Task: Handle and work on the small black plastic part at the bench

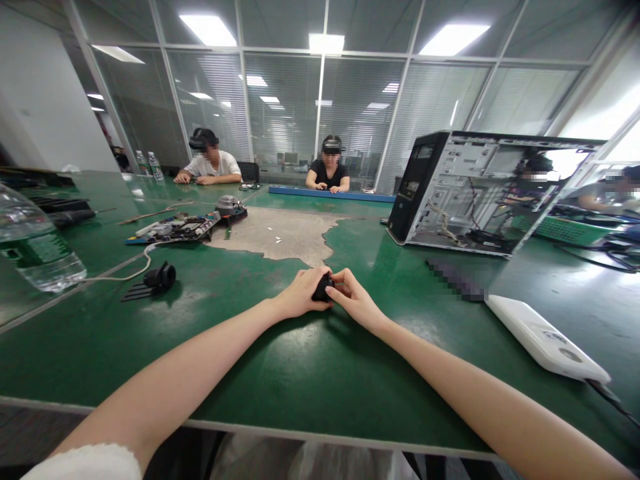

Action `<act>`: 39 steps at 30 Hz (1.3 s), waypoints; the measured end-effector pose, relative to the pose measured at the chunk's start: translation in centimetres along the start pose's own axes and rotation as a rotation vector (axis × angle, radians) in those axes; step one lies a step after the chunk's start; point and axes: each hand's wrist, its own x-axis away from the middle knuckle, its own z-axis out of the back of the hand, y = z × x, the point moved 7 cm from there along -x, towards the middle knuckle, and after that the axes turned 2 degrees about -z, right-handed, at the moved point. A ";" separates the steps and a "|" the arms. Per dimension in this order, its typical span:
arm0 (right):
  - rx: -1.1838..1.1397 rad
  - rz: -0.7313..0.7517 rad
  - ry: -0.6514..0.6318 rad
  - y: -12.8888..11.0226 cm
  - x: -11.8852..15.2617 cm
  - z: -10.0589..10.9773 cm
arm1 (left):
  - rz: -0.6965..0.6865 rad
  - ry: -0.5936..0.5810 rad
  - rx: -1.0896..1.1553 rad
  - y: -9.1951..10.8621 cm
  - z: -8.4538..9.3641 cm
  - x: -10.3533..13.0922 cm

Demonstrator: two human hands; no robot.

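Both hands meet over the green table, straight in front of me. A small black part (pixel 323 288), its exact kind unclear, is held between them. My left hand (pixel 300 293) wraps around it from the left, fingers closed. From the other side my right hand (pixel 353 297) pinches it with thumb and fingertips. Much of the part is covered by the fingers. To the left on the table lies another black piece (pixel 159 277), with a round ring-like end and flat prongs.
A water bottle (pixel 35 240) stands at far left, near a circuit board (pixel 175 228) with a fan. An opened computer case (pixel 465 193) is at right. A white power bank (pixel 547 337) with a cable lies nearer. Two co-workers (pixel 327 170) sit across; others show at right.
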 end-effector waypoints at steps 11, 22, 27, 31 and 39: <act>0.064 -0.062 0.060 1.4 -0.6 0.6 | 0.001 -0.001 -0.010 -0.2 -0.2 0.0; 0.078 -0.011 0.072 -0.1 -0.3 0.5 | -0.002 0.001 -0.023 -0.3 -0.2 0.0; 0.069 -0.054 0.097 1.1 -0.8 0.9 | -0.002 -0.006 -0.021 -0.2 -0.2 -0.1; 0.114 -0.069 0.061 1.5 -0.8 0.7 | 0.006 -0.008 -0.016 -0.1 -0.2 -0.1; 0.206 0.005 0.036 -0.7 0.3 -0.1 | 0.019 -0.009 0.004 0.0 0.0 0.0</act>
